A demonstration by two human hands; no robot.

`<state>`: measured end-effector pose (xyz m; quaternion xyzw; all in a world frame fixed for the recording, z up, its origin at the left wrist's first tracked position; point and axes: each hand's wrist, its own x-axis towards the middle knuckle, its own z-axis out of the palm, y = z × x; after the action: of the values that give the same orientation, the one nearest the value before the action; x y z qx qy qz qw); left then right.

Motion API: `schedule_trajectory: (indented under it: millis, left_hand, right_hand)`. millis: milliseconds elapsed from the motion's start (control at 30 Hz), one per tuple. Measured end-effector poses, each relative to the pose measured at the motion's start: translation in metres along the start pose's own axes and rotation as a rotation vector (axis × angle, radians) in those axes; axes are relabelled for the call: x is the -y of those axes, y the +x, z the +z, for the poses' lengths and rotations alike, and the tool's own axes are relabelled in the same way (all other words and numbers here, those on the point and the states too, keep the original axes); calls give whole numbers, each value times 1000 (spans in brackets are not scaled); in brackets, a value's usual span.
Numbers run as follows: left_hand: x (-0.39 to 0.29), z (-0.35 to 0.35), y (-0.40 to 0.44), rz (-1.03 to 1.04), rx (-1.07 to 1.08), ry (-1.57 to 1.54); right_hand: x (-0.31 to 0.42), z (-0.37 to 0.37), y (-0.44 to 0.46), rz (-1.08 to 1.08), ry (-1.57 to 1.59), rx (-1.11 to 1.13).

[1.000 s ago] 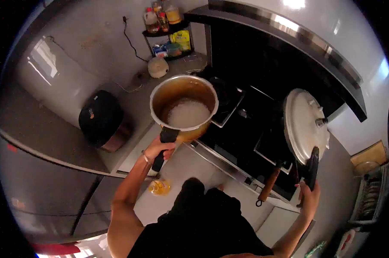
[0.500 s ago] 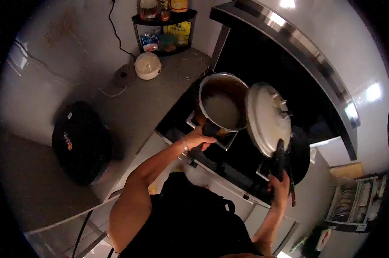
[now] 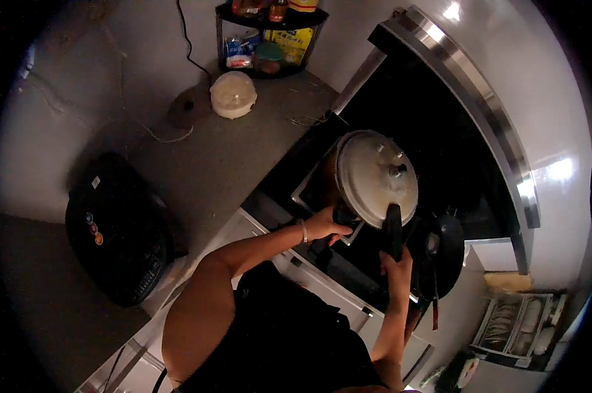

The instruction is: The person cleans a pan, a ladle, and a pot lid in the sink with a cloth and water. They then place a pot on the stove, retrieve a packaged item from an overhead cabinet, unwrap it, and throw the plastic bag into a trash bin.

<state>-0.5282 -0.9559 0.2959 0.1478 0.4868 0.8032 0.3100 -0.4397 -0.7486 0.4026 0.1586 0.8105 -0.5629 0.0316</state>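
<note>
A pressure cooker pot (image 3: 325, 180) stands on the stove, its mouth covered by a round metal lid (image 3: 371, 183). My left hand (image 3: 322, 224) is closed around the pot's short black handle. With my right hand (image 3: 396, 265) I grip the long black handle (image 3: 393, 229) of the lid. The lid's handle points toward me, a little to the right of the pot's handle. Whether the lid sits fully down on the rim, I cannot tell. The pot's inside is hidden beneath it.
Right of the cooker is a dark wok (image 3: 445, 255). A black appliance (image 3: 116, 229) and a small cream-coloured appliance (image 3: 233, 95) stand on the left counter (image 3: 217, 154). A corner shelf (image 3: 273, 26) holds jars and packets. Dishes fill a rack (image 3: 515, 327) at right.
My right hand has brought the lid left from beside the pot to over its mouth, now facing up flatter. My left hand still grips the pot's handle. The view has shifted slightly.
</note>
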Motion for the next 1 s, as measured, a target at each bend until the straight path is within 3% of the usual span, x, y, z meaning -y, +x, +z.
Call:
schedule_trajectory:
  millis: [100,433,600,733,833,967,1000]
  left_hand:
    - [11,-5,7,-6,20,-26]
    - [8,-1,4,5,-44,-31]
    - [4,-2,0,-123,1,-206]
    - [5,0,-2,-173,10,-399]
    - [3,6,-2,-187,-20,-466]
    - [-8,23,-4,-265,-163,-582]
    - [-3,20,-3,-260,-98,-567]
  right_hand:
    - [6,4,12,51,-136,-24]
    - [-20,31,22,-43,-76,-27]
    - [-36,50,9,-186,-172,-4]
    - [-33,55,4,-171,-115,61]
    - [4,58,-9,-396,-324,134]
    - [15,71,-10,-285,-574,238]
    - [17,74,-9,-285,-569,235]
